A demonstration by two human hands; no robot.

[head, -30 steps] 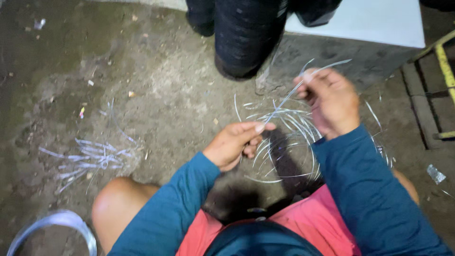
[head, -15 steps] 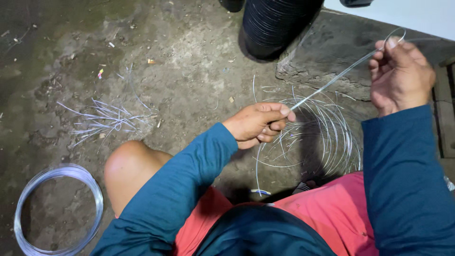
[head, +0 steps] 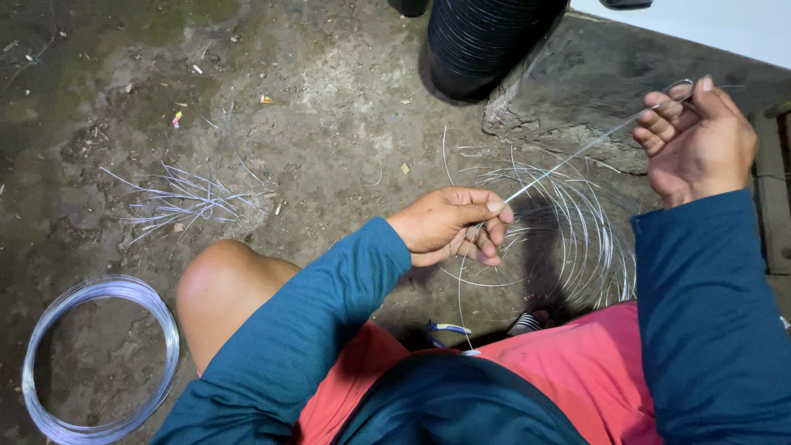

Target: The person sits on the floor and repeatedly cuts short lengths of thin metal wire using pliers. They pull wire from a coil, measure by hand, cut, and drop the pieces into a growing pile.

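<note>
From the head camera, looking down over a knee and pink shorts, the person's left hand (head: 451, 224) is curled with thumb and forefinger pinched on a thin, shiny, silver-grey metal wire (head: 577, 155), which runs taut and straight, up and to the right, to the right hand (head: 699, 142). That hand is raised, fingers folded shut around the wire's far end, where the strand bends into a small loop above the knuckles. Both arms wear smooth teal long sleeves. Under the stretched strand, on the ground between the two hands, lies a loose springy coil of the same thin wire (head: 568, 235), its many rings fanned out and overlapping; their number cannot be counted. The rough, mottled grey concrete floor (head: 329, 140) is gritty and strewn with small scraps. Well to the left lies one scattered bunch of short cut wire pieces (head: 185, 198), straight and crossing each other. At the lower left lies one tidy round hoop of tightly wound silver wire (head: 99, 358), apart from the knee. At the top stands one black ribbed cylindrical object (head: 486, 41), beside a rough stone slab (head: 577, 91).
</note>
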